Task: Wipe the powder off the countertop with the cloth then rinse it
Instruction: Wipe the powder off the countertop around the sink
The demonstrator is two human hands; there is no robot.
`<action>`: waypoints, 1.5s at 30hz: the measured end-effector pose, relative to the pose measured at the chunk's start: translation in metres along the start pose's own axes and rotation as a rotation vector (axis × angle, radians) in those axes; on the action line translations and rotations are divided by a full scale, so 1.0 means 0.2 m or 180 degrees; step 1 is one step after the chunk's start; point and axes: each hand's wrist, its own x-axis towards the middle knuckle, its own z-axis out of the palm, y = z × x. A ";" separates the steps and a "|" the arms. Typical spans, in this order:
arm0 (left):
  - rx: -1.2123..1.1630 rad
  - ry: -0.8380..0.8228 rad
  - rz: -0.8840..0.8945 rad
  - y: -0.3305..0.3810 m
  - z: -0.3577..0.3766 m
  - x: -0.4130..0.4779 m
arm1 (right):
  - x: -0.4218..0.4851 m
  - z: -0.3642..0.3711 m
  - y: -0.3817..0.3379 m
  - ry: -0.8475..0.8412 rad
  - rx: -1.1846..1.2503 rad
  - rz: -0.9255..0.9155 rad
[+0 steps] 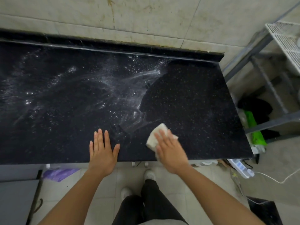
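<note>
The cloth (151, 141), lying diagonally, is pressed onto the countertop (194, 103) by the flat right hand (172, 151); the left hand (102, 151) is laid flat, empty.

Head camera looks steeply down (wide-angle) at the countertop (194, 98), close.

Stained beige wall tiles (146, 18) fill the top of the frame. At the right stands a grey metal rack (263, 51) with a white wire tray (285, 39) and a green package (253, 125) lower down. The pale tiled floor (272, 159) bears a white power strip (240, 168) at lower right and a purple bag (60, 173) at lower left.
</note>
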 end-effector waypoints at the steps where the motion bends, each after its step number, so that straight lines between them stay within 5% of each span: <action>1: 0.0025 -0.0021 -0.0011 0.00 0.00 0.00 | 0.03 -0.02 0.08 0.0066 -0.0221 0.0235; 6: 0.0041 -0.0086 -0.0029 -0.01 0.01 0.00 | 0.29 -0.09 0.47 -0.0213 0.0430 0.1848; 9: 0.0024 -0.0095 -0.0052 -0.01 0.01 0.01 | 0.46 -0.07 0.36 0.0032 0.0804 0.2152; 16: 0.0005 -0.0166 -0.0126 0.00 0.01 0.01 | 0.40 0.07 -0.26 0.0044 0.0403 0.0010; 22: -0.0130 -0.0241 -0.0149 0.00 -0.01 0.01 | 0.47 -0.03 0.02 -0.0338 -0.0117 -0.1654; 24: -0.0163 -0.0284 -0.0153 -0.01 -0.01 0.00 | 0.58 -0.04 0.20 -0.0196 -0.0313 -0.1277; 27: -0.0111 -0.0346 -0.0177 -0.01 -0.01 0.01 | 0.73 -0.11 0.37 -0.0023 -0.0106 0.0219; 31: -0.0089 -0.0370 -0.0154 0.00 -0.03 0.01 | 0.88 -0.17 0.15 0.0094 0.0707 0.1624; 33: -0.0155 -0.0314 -0.0153 0.00 -0.03 0.01 | 0.91 -0.14 -0.03 0.0048 0.0634 0.1233; 37: -0.0303 -0.0136 -0.0209 0.01 -0.04 0.00 | 0.77 -0.04 -0.32 -0.0222 0.0296 -0.0527; 41: -0.0867 0.0022 -0.0406 0.05 -0.11 0.01 | 0.76 -0.07 -0.19 -0.0430 -0.0054 -0.2070; 43: -0.0764 0.0263 -0.0487 0.05 -0.15 0.08 | 0.83 -0.09 -0.03 -0.0390 -0.0149 -0.2178; 45: -0.0650 0.0401 -0.0520 0.05 -0.19 0.21 | 0.93 -0.13 0.14 -0.0240 -0.0137 -0.1548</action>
